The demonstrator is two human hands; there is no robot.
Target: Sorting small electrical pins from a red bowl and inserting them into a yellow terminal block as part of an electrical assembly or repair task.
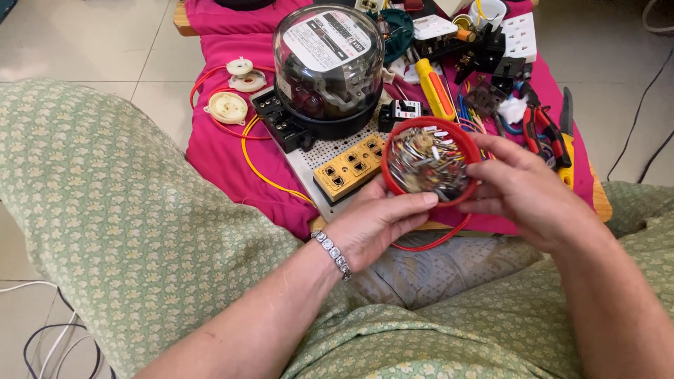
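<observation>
The left hand (382, 217) cups a round red tub (430, 162) from below, thumb laid along its near rim, while the right hand (523, 193) closes on the far rim with fingertips curled over the edge, so both hands are shut on the same tub above the person's lap, just in front of the low counter (184, 21). The step in hand looks like sorting through small parts: the tub is tilted toward the camera and held steady, as if being searched. A next move would likely call for one hand to let go and pinch a piece out while the other keeps the tub level, since a tilt could spill the lot. The tub is shallow, bright red, and packed with a jumble of small metal and coloured bits, too fine to tell apart. Behind it, on a pink cloth (225, 151), sit a domed glass electric meter (328, 67), a yellow socket strip (349, 167) on a perforated white board, a black terminal block (279, 121), white round fittings (227, 107) ringed by red and yellow wire, a yellow-handled screwdriver (435, 90) and red-handled pliers (544, 133). A beaded bracelet (333, 254) circles the left wrist.
</observation>
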